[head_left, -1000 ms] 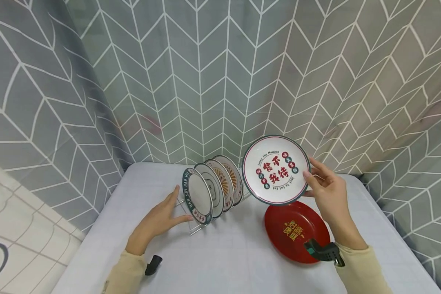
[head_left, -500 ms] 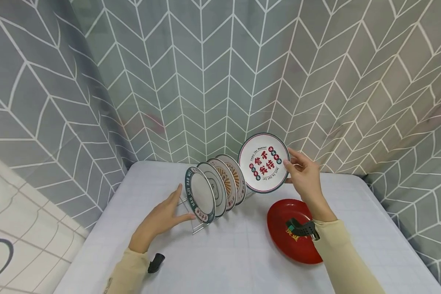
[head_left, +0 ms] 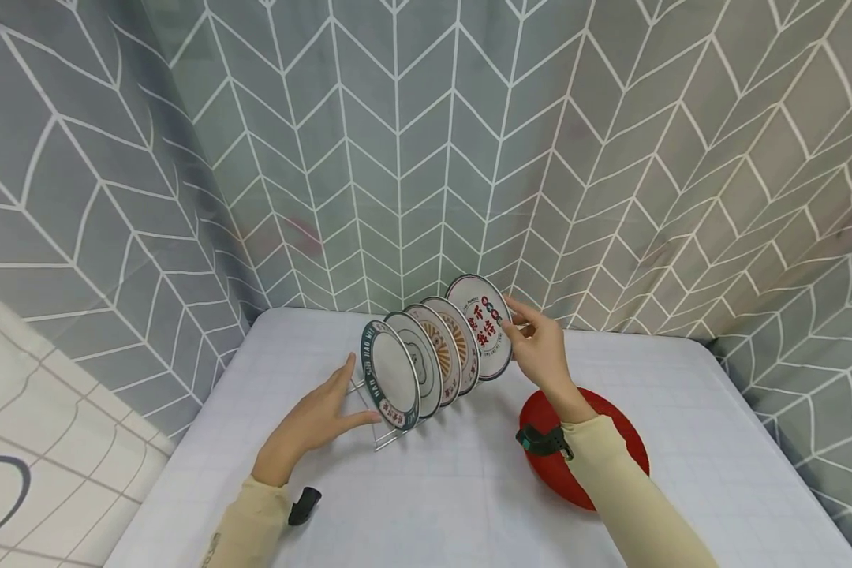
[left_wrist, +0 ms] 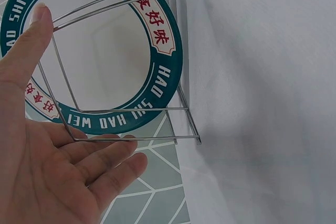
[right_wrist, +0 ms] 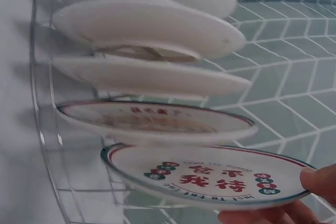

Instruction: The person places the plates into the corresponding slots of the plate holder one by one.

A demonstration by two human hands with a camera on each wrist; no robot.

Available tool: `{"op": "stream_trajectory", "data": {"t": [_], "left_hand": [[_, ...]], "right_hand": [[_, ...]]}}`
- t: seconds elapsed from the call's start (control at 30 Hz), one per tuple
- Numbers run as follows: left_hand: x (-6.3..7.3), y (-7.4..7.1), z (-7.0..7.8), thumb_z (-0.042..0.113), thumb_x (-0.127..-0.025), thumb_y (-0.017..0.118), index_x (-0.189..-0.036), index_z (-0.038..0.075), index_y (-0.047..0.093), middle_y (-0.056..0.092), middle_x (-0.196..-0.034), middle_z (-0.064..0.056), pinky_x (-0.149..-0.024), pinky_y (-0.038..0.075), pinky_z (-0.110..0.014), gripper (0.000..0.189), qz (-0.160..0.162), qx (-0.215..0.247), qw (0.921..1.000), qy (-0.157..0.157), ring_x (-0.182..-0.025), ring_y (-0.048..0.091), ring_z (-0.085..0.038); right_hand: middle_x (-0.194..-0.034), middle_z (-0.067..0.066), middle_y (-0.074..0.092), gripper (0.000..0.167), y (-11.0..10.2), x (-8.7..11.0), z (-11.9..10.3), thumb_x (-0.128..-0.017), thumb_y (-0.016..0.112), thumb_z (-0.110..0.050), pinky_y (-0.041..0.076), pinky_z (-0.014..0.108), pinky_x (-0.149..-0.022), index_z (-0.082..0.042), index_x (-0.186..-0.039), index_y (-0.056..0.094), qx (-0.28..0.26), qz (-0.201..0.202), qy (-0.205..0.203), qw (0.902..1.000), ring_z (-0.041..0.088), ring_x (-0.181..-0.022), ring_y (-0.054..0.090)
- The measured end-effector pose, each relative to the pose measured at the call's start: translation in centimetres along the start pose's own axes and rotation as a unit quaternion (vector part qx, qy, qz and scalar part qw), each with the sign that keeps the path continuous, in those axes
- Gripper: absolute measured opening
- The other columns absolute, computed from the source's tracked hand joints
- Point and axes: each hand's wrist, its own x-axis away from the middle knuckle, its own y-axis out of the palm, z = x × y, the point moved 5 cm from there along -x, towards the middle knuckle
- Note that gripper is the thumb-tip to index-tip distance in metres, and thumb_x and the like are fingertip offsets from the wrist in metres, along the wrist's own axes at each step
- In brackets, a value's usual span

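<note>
Left hand point(head_left: 308, 422): was at the left end of the wire rack point(left_wrist: 131, 110), thumb well apart from the fingers; the head view hid the palm, while the left wrist view showed it, with the fingers loosely extended and slightly spread, the thumb beside an upper wire and the fingertips at a lower one.
Green-rimmed plate point(head_left: 392, 375): stood on edge, leftmost in the rack; the left wrist view showed "HAO SHI HAO WEI" in white round its rim, with red Chinese characters in pale panels, 好 and 味 among them.
Middle plates point(head_left: 440, 355): three stood on edge in a row, two with orange sunburst patterns; the right wrist view showed white undersides that the head view did not.
Lettered plate point(head_left: 479, 327): was at the rack's right end, just beside the last sunburst plate; whether it rested on the wires could not be told; it was round and tilted, its foreshortened oval running from upper left to lower right, its printed face toward the row and the person; the right wrist view gave 食不我待 in red and "Just To", the next words blurred.
Right hand point(head_left: 542, 351): pinched the lettered plate's right edge, thumb on the printed face, fingers behind.
Red dish point(head_left: 561, 473): lay on the white table point(head_left: 433, 505), partly under the right forearm and its black strap point(head_left: 539, 442).
</note>
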Motion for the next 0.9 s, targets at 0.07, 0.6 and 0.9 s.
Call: {"op": "stream_trajectory", "data": {"t": [0.07, 0.6, 0.9], "left_hand": [[0.0, 0.0, 0.0, 0.066, -0.079, 0.069, -0.158, 0.006, 0.005, 0.015, -0.162, -0.019, -0.117, 0.029, -0.054, 0.118, 0.000, -0.001, 1.0000, 0.001, -0.147, 0.026, -0.040], [-0.3, -0.2, 0.0, 0.065, -0.079, 0.069, -0.157, 0.004, 0.008, 0.017, -0.162, -0.020, -0.116, 0.031, -0.055, 0.117, 0.007, -0.003, 0.9999, 0.010, -0.146, 0.027, -0.040], [0.0, 0.0, 0.0, 0.068, -0.078, 0.068, -0.158, 0.005, 0.007, 0.016, -0.162, -0.019, -0.117, 0.030, -0.055, 0.118, -0.001, 0.003, 1.0000, 0.001, -0.147, 0.026, -0.040]], "right_hand": [[-0.101, 0.022, 0.067, 0.041, 0.7, 0.2, 0.1, -0.093, 0.065, -0.006, 0.052, 0.021, -0.049, -0.010, -0.134, 0.062, 0.017, -0.003, -0.008, 0.9998, 0.026, -0.071, 0.064], [-0.099, 0.021, 0.066, 0.040, 2.1, -0.1, 2.7, -0.093, 0.065, -0.006, 0.046, 0.019, -0.049, -0.012, -0.132, 0.063, 0.023, -0.013, 0.023, 0.9994, 0.027, -0.072, 0.063], [-0.104, 0.021, 0.066, 0.041, 3.3, -0.4, 3.5, -0.095, 0.064, -0.011, 0.052, 0.021, -0.053, -0.018, -0.136, 0.061, 0.007, -0.044, 0.055, 0.9975, 0.034, -0.080, 0.067]]}}
